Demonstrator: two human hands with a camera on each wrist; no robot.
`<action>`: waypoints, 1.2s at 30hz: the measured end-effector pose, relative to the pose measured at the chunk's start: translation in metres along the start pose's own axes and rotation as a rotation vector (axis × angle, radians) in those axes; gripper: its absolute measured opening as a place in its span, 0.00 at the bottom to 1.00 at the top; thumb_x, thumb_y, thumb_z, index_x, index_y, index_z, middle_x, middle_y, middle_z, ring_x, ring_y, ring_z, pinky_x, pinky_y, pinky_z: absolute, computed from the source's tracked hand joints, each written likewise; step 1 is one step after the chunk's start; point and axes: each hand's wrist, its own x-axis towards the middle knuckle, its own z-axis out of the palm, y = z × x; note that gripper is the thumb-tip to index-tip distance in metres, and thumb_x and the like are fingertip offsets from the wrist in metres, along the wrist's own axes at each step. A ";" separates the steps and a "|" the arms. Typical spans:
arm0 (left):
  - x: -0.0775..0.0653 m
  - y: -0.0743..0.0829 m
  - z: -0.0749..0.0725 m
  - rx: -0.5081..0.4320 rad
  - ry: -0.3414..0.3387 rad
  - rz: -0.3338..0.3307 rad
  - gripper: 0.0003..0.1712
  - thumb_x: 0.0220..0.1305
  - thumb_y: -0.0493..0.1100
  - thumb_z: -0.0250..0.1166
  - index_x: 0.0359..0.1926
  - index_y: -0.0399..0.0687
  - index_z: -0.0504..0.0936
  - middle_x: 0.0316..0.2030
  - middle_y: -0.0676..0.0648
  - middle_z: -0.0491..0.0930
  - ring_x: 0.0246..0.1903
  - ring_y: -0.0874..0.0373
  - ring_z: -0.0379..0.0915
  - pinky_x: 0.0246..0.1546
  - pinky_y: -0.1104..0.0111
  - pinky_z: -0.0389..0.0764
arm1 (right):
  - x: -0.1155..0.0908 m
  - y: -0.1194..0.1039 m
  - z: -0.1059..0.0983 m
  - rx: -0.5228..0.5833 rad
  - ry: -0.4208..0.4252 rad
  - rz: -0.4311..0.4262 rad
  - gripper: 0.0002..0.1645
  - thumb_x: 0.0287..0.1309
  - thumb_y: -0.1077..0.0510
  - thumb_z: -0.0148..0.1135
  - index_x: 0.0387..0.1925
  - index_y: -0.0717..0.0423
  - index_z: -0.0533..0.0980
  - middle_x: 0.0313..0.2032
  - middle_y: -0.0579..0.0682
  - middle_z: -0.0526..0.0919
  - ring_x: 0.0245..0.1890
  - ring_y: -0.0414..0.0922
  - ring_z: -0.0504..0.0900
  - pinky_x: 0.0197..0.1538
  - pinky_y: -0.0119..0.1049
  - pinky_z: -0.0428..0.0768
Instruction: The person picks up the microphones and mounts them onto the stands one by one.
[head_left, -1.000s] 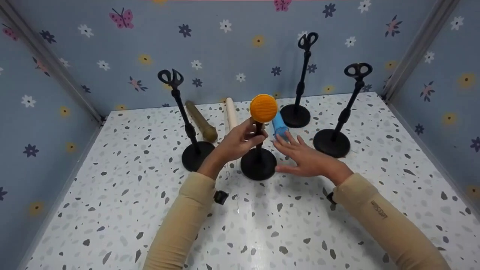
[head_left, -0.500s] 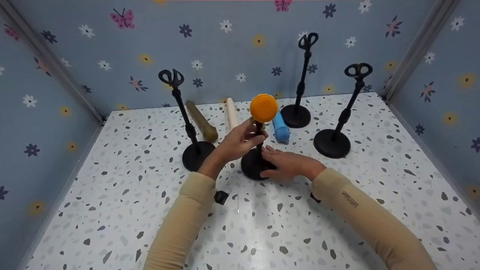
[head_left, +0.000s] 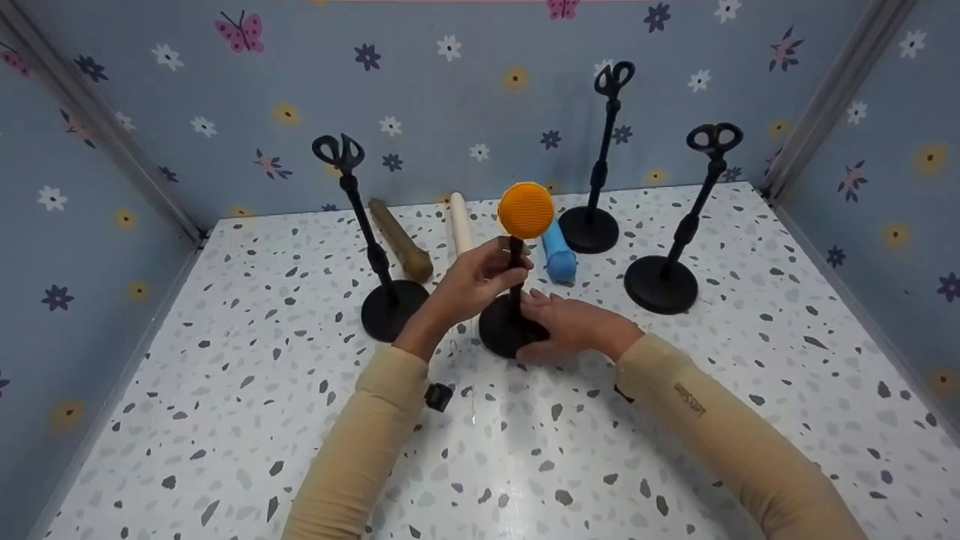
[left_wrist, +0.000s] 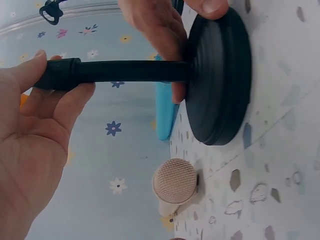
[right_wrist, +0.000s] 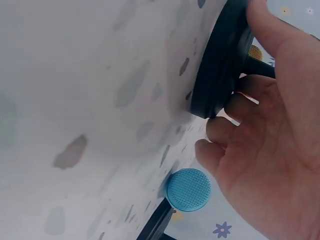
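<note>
A black microphone stand stands mid-table with an orange-headed microphone at its top. My left hand grips the stand's upper pole; in the left wrist view the thumb and fingers close around the black collar. Lower down, my right hand holds the round base, thumb at its near edge and fingers over it beside the pole. The right wrist view shows those fingers bent against the base. Most of the orange microphone's body is hidden behind its head and the left hand.
A blue microphone, a white one and a brown one lie behind the hands. Three more black stands rise at left, back right and right. Flowered walls enclose the speckled table.
My right hand has come left and down from beside the blue microphone onto the stand's base, uncovering the blue microphone's head. The left hand keeps its grip on the pole.
</note>
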 end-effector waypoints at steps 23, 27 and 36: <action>-0.002 -0.001 0.008 0.037 0.129 0.149 0.08 0.65 0.25 0.65 0.45 0.27 0.86 0.47 0.33 0.85 0.49 0.44 0.84 0.49 0.60 0.84 | 0.000 -0.005 -0.003 -0.035 -0.011 -0.018 0.57 0.63 0.34 0.65 0.81 0.47 0.47 0.80 0.47 0.45 0.76 0.50 0.56 0.75 0.48 0.58; -0.002 0.003 0.009 0.078 0.143 0.175 0.08 0.64 0.25 0.67 0.44 0.26 0.86 0.45 0.33 0.86 0.47 0.40 0.84 0.47 0.61 0.85 | -0.001 -0.006 -0.004 -0.046 -0.007 -0.023 0.56 0.63 0.34 0.66 0.81 0.46 0.49 0.79 0.45 0.48 0.75 0.49 0.60 0.74 0.48 0.60; 0.000 -0.011 0.011 0.121 0.148 0.158 0.07 0.69 0.29 0.63 0.45 0.29 0.85 0.41 0.37 0.87 0.44 0.49 0.85 0.48 0.60 0.84 | 0.000 -0.011 0.000 -0.069 0.042 0.026 0.59 0.63 0.33 0.64 0.82 0.48 0.44 0.79 0.49 0.51 0.72 0.53 0.65 0.72 0.50 0.64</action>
